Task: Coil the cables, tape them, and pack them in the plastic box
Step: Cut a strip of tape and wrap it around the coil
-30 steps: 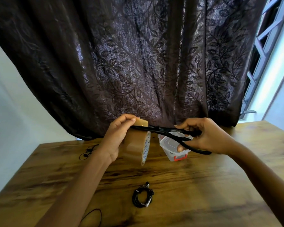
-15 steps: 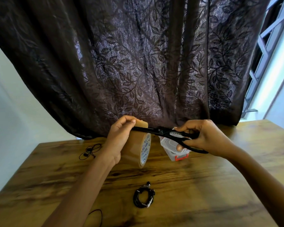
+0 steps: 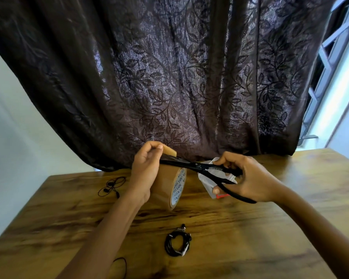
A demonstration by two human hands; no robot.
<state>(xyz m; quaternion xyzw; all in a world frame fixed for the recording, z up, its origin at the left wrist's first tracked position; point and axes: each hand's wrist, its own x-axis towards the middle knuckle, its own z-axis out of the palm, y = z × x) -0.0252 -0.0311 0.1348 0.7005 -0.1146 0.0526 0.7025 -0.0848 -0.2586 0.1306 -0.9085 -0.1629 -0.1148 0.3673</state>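
Now your left hand [image 3: 144,170] pinches the tape strip [image 3: 169,151] above the tape roll [image 3: 167,186]; your right hand [image 3: 248,178] grips scissors [image 3: 199,168], blades lying crosswise beneath the strip.

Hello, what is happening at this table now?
A person is cutting a strip from a roll of brown packing tape. The left hand pinches the free tape end, while the right hand works black scissors whose blades meet the strip. A coiled black cable lies on the wooden table, not yet taped. A loose black earphone cable lies far left. The clear plastic box waits behind the scissors.
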